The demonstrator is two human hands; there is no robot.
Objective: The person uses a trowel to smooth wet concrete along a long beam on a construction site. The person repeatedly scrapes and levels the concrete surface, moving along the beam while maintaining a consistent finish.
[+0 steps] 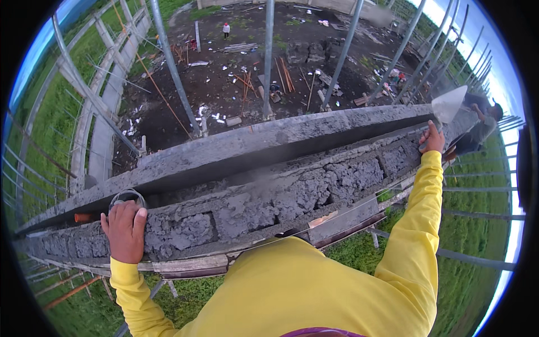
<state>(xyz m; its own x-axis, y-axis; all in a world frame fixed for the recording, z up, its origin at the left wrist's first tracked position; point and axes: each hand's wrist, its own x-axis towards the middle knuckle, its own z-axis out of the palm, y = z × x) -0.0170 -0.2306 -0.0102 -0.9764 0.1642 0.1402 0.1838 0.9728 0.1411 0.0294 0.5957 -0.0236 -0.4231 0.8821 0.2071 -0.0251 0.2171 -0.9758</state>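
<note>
My right hand (432,139) grips a trowel (448,105), its pale pointed blade raised above the far right stretch of the wall. At the left, my left hand (127,231) is at the wall's top, fingers bent against a grey ring-shaped thing (128,195) whose exact kind I cannot make out. Between my hands runs a long block wall (247,208), its top covered with rough, wet-looking grey mortar (303,191). Behind it a smooth concrete beam (236,147) runs alongside, with a dark gap between the two.
A taut string (292,233) follows the wall's near edge, above boards (196,267). Upright metal poles (269,62) rise behind the beam. Another person (483,128) is at the far right. Far below lies dark ground (236,73) with scattered debris; an orange pipe end (83,217) shows left.
</note>
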